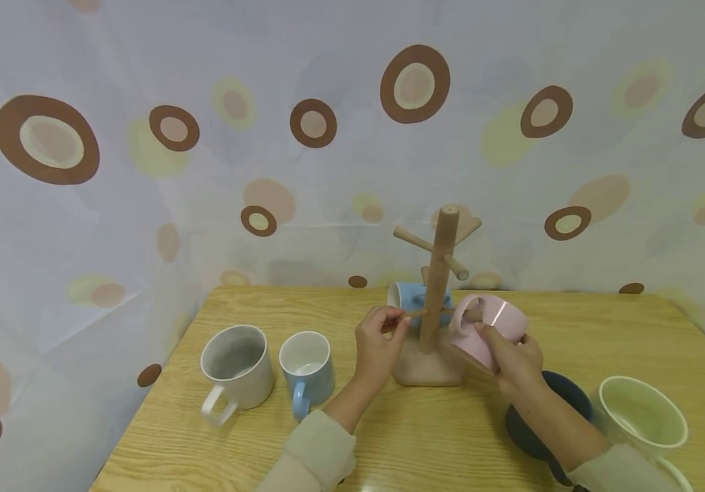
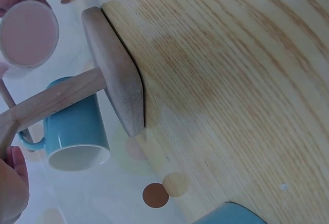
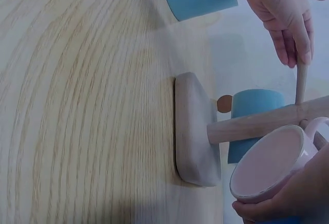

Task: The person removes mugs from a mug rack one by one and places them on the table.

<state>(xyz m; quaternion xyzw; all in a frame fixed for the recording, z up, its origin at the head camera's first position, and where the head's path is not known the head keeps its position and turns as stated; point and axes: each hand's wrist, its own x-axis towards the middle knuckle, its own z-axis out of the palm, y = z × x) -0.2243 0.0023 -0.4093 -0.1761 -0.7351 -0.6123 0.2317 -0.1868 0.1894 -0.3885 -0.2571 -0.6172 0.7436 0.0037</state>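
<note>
My left hand (image 1: pixel 379 348) pinches the end of a low left peg on the wooden mug tree (image 1: pixel 441 266). On the other side of the post, my right hand (image 1: pixel 520 365) grips a pink mug (image 1: pixel 506 320), which is tilted with its handle around a low right peg. The right wrist view shows fingers beneath the pink mug (image 3: pixel 270 162) and its open rim facing that camera. Behind the post, a blue mug (image 1: pixel 410 296) hangs sideways on the tree, partly hidden by the post; its handle shows in the left wrist view.
A large white mug (image 1: pixel 250 379) and a light blue mug (image 1: pixel 308 362) stand at the left of the wooden table (image 1: pixel 340 307). Near my right forearm are a dark blue mug (image 1: pixel 527 430) and a pale green mug (image 1: pixel 641 417). Several upper pegs are bare. A patterned cloth hangs behind.
</note>
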